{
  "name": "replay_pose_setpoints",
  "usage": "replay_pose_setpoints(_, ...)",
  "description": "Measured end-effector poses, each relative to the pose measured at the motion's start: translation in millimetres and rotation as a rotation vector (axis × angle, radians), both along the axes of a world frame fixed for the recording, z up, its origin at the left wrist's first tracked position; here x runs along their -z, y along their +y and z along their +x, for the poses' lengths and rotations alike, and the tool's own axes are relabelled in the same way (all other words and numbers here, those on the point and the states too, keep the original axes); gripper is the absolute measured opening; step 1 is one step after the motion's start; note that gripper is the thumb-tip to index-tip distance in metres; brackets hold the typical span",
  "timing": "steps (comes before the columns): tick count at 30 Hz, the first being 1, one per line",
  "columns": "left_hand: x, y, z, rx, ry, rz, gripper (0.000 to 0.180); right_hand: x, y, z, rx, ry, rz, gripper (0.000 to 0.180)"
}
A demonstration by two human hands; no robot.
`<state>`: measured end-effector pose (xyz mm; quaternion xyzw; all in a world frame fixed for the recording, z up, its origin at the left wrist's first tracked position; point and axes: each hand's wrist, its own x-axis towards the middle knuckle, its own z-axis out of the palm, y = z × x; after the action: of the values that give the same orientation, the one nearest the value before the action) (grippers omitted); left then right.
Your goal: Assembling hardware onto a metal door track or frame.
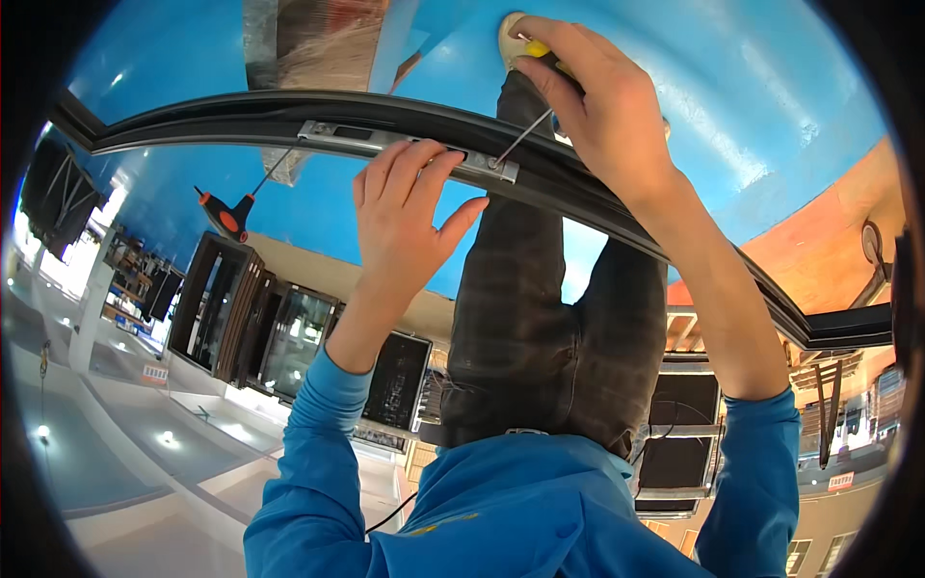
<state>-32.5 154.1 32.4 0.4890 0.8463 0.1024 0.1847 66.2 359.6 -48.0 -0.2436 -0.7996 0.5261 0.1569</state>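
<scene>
A long black frame bar (pixel 231 104) crosses in front of me, with a narrow silver metal plate (pixel 358 141) lying along it. My left hand (pixel 405 197) curls its fingers over the middle of the plate, thumb apart from them. Higher up on the right, my right hand (pixel 617 120) grips a screwdriver by its yellow and black handle (pixel 537 48). Its thin shaft (pixel 523 138) slants down to the plate's right end, where the tip meets a screw hole. At the plate's left end stands a T-handle hex key (pixel 227 214), black and orange, with no hand on it.
The frame's corners bend away at far left and far right (pixel 848 326). A blue floor (pixel 742 125) lies below, with a wrapped long piece (pixel 323 48) beyond the bar. Dark framed panels (pixel 217 303) stand to the left. My legs and shoe (pixel 511 43) are under the bar.
</scene>
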Motion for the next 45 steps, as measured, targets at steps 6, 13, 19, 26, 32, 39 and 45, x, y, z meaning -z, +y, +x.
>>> replay_pose_setpoints(6, 11.4, -1.2, -11.6, 0.125, -0.044, -0.068, 0.042, -19.6, 3.6, -5.7, -0.009, -0.041, -0.085, 0.024)
replay_pose_setpoints(13, 14.4, 5.5, -21.1, 0.158, -0.192, -0.085, 0.042, -16.8, 9.1, -5.5, -0.083, -0.133, -0.169, 0.027)
replay_pose_setpoints(19, 13.1, 8.7, -25.7, 0.172, -0.208, -0.127, 0.042, -19.1, 9.8, -13.2, -0.072, -0.082, -0.137, 0.025)
replay_pose_setpoints(26, 11.9, 7.7, -22.6, 0.139, -0.189, -0.123, 0.044, -27.2, 8.8, -18.8, -0.150, -0.166, -0.073, 0.028)
replay_pose_setpoints(32, 7.3, 20.3, -35.3, 0.081, -0.305, -0.041, 0.041, -15.9, 18.5, -34.7, -0.373, 0.182, -0.050, 0.031)
replay_pose_setpoints(39, -10.1, -10.8, -63.9, -0.090, -0.317, 0.081, 0.033, -64.4, 30.8, -44.4, -0.625, -0.357, -0.126, 0.026)
replay_pose_setpoints(45, -14.9, -50.3, -45.2, -0.373, -0.268, 0.094, 0.026, -82.7, 34.1, -45.6, -0.566, -0.374, 0.082, 0.039)
